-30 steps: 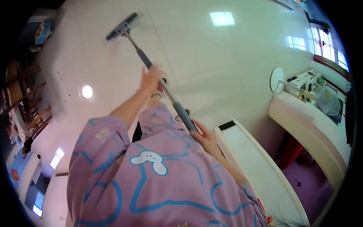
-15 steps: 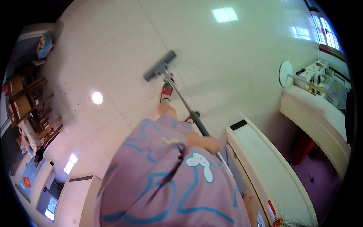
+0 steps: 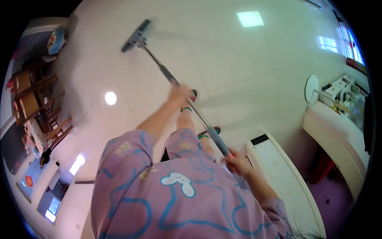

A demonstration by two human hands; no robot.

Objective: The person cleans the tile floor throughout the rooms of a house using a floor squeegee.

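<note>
A long mop with a grey and metal pole slants across the view, its wide grey head on the pale tiled floor at the upper left. My left hand is wrapped round the middle of the pole, slightly blurred. Lower down, my right hand grips the grey handle near its end. Both feet, in dark red slippers, stand beside the pole, partly covered by it and by my forearm.
Wooden chairs stand at the far left. A white-topped cabinet is close on my right. Beyond it are a curved counter, a round white disc on a stand and shelves of small items. Small dark specks lie on the floor at left.
Compared with half a second ago, the mop head has moved away to the upper left. My left hand has moved forward with the pole, and my right hand has come up into clear view.
</note>
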